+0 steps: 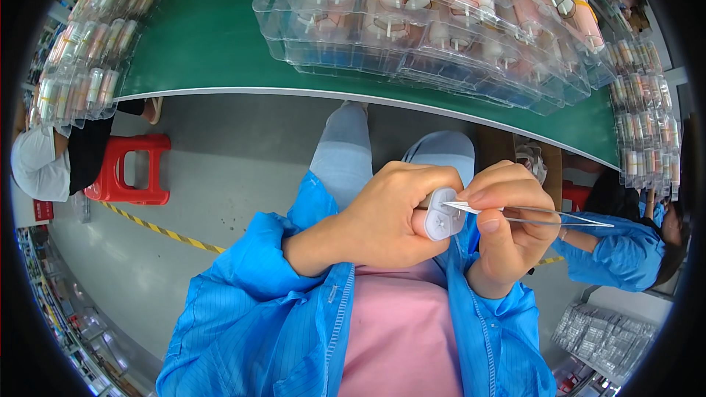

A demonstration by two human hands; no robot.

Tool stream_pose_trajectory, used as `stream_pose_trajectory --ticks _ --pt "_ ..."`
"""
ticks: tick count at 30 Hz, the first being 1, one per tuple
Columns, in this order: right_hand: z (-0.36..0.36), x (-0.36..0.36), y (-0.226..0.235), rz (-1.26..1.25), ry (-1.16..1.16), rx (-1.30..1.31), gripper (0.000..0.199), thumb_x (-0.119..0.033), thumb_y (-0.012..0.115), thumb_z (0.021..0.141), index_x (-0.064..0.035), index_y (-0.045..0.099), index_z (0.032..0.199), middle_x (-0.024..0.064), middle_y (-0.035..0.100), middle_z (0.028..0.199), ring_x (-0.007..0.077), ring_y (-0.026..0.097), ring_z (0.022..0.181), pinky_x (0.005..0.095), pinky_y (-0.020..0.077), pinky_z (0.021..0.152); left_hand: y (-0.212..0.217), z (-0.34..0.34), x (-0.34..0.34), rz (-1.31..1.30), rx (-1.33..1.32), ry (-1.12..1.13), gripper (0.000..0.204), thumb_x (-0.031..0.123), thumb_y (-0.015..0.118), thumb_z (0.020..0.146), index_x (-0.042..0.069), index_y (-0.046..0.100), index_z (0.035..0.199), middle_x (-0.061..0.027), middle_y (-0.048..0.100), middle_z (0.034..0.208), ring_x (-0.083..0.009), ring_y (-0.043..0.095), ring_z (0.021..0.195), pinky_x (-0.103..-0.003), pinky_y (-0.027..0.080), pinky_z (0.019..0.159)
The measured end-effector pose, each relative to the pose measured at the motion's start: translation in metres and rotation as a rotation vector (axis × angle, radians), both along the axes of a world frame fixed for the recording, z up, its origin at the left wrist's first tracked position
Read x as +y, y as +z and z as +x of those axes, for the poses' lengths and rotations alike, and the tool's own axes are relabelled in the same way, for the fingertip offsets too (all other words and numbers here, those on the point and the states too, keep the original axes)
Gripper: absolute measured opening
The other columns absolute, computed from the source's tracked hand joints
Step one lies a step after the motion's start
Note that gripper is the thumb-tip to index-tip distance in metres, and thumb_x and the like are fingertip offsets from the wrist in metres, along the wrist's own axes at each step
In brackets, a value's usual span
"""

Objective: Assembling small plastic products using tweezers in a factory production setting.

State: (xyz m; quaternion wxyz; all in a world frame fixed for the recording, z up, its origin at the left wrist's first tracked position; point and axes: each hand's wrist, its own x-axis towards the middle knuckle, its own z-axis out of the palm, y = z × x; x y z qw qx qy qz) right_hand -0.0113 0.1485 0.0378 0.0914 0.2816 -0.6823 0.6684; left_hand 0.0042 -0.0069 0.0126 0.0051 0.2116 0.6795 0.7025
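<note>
Mostly hiding a white piece in the closed left hand, with only its oval end poking out toward the right hand. Pinching tweezers there, half covered by fingers, over that end, without showing whether touching. Also facing trays cut off at the top

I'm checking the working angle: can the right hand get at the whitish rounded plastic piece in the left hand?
Seemingly yes: the left hand leaves one end of the piece uncovered, and the right hand holds slim silver tweezers to it.
</note>
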Motion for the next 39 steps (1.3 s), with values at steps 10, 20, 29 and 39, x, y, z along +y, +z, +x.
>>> stream_pose_trajectory --ticks 10,20,29,39 --pt "-0.0005 0.0008 -0.0002 0.001 0.000 0.018 0.012 -0.003 0.069 0.071 0.0018 0.065 0.081 0.0132 0.066 0.077 0.0195 0.061 0.069 0.0283 0.0450 0.060 -0.0010 -0.0004 0.0022 0.002 0.008 0.007 0.017 0.003 0.067 0.064 0.001 0.055 0.077 -0.0116 0.055 0.064 -0.0273 0.055 0.056 -0.034 0.041 0.051" --pt "0.0002 0.0003 -0.0039 -0.018 -0.019 0.017 0.011 -0.004 0.069 0.073 0.0017 0.065 0.082 0.0134 0.065 0.078 0.0175 0.058 0.066 0.0270 0.0438 0.059 -0.0014 -0.0001 0.0030 0.022 -0.011 -0.002 0.017 0.002 0.066 0.063 0.001 0.055 0.076 -0.0115 0.054 0.063 -0.0261 0.054 0.055 -0.034 0.041 0.051" --pt "0.0014 0.0014 -0.0025 -0.023 -0.017 0.012 0.013 -0.006 0.070 0.073 0.0017 0.065 0.083 0.0141 0.066 0.078 0.0187 0.060 0.068 0.0272 0.0452 0.059 0.0004 -0.0011 0.0009 0.028 -0.017 -0.030 0.018 0.002 0.065 0.062 0.001 0.055 0.077 -0.0118 0.054 0.063 -0.0258 0.054 0.054 -0.034 0.041 0.051" --pt "0.0020 0.0006 -0.0008 -0.014 -0.010 0.011 0.013 -0.005 0.070 0.072 0.0015 0.065 0.082 0.0140 0.066 0.077 0.0190 0.061 0.069 0.0272 0.0449 0.059 0.0012 -0.0002 0.0012 0.040 -0.046 -0.046 0.017 0.002 0.064 0.063 0.001 0.055 0.077 -0.0116 0.054 0.063 -0.0245 0.054 0.054 -0.033 0.041 0.050"
